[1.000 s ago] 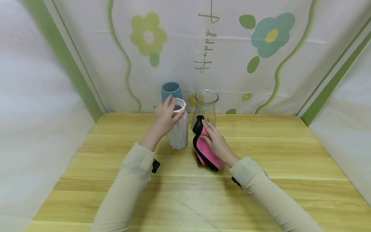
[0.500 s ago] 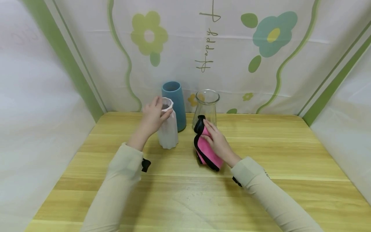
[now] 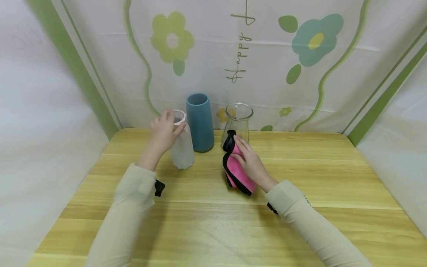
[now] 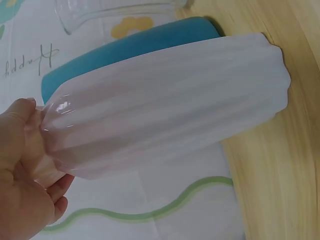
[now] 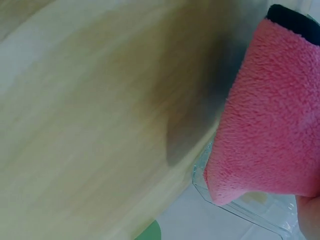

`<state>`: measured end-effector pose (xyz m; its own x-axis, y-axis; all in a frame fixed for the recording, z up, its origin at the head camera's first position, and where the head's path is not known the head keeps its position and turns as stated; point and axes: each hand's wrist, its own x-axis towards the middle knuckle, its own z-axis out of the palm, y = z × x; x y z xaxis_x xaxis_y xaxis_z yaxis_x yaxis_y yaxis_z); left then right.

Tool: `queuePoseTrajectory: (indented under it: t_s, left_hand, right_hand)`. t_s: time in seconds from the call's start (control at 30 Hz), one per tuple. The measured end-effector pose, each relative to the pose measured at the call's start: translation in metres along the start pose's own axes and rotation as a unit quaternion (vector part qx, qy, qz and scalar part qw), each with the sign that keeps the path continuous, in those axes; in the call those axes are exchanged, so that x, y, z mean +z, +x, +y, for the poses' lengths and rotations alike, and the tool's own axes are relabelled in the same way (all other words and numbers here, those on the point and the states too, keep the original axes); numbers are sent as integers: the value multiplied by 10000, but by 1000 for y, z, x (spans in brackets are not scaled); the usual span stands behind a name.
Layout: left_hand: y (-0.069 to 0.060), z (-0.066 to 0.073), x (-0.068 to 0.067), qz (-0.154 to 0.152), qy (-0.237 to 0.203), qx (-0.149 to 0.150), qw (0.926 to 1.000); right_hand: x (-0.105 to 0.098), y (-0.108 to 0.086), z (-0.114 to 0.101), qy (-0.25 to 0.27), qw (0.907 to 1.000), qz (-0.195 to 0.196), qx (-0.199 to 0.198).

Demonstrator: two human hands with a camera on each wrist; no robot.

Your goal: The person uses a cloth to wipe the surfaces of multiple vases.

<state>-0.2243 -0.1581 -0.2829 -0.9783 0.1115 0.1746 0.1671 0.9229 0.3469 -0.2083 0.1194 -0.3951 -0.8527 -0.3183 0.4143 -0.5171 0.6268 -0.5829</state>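
My left hand (image 3: 163,134) grips the neck of a white fluted vase (image 3: 182,148), fingers and thumb around its rim; the left wrist view shows the thumb and fingertips on the neck of the vase (image 4: 170,105). The vase looks upright, its base at or just above the table. Folded pink cloth with black edging (image 3: 238,172) is held in my right hand (image 3: 250,161), in front of a clear glass vase (image 3: 239,115). In the right wrist view the fluffy pink cloth (image 5: 270,120) fills the right side, and only a bit of the hand shows.
A tall blue vase (image 3: 201,124) stands at the back, just right of the white one. The wooden table (image 3: 213,230) ends at a printed curtain (image 3: 207,44) behind, with white curtain sides left and right.
My left hand has moved the white vase leftward, from in front of the blue vase to its left side, uncovering the blue vase. The right hand and cloth have barely moved.
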Motion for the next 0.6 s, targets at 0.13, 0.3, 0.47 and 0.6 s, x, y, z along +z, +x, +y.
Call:
queuePoseTrajectory:
  t_s: [0.13,0.3,0.47,0.6]
  left_hand:
    - [4,-6,0,210,-62,-110,9997]
    - [10,-14,2,387,-70,-218,9990]
    - [16,-21,0,453,7,-260,9986]
    - [21,-26,-1,523,78,-256,9983]
  right_hand:
    - [-3,2,-3,-58,10000,45,-61]
    - [-6,3,-5,-152,9997,49,-173]
    - [-6,4,-5,-209,9994,27,-281]
    - [-5,5,-5,-227,9994,-18,-247]
